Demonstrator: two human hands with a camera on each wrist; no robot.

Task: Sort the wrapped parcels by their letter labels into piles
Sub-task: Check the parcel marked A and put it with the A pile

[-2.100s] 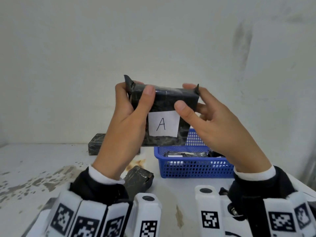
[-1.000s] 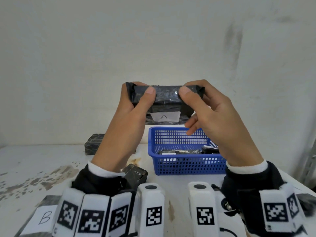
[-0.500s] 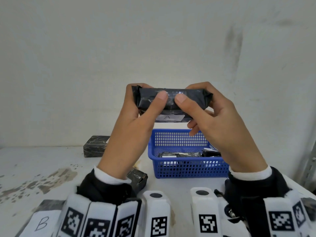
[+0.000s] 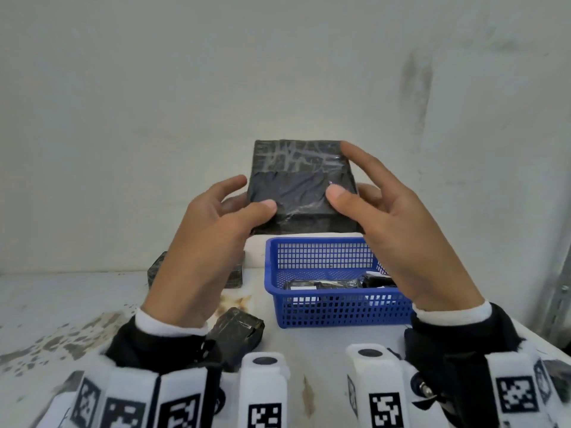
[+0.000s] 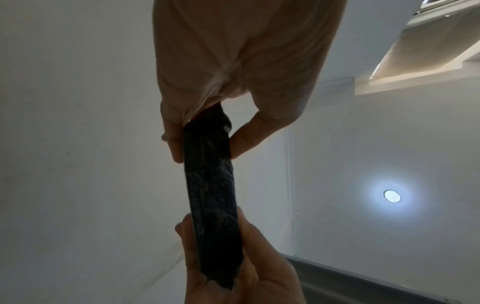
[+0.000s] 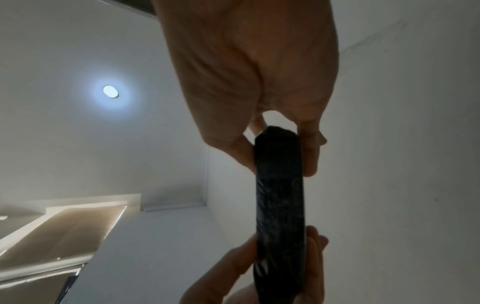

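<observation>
Both hands pinch one black parcel (image 4: pixel 301 186) aloft over basket (image 4: pixel 336 299): left hand (image 4: pixel 213 239) near-left corner, right hand (image 4: pixel 392 230) right edge; label not visible; step: checking, I judge; next: turn, read letter, place on matching pile.

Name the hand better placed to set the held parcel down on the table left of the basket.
Left, probably: the left hand grips the parcel on the side away from the basket.

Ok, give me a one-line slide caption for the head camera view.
Both hands, left hand and right hand, hold a black wrapped parcel above a blue basket.
</observation>
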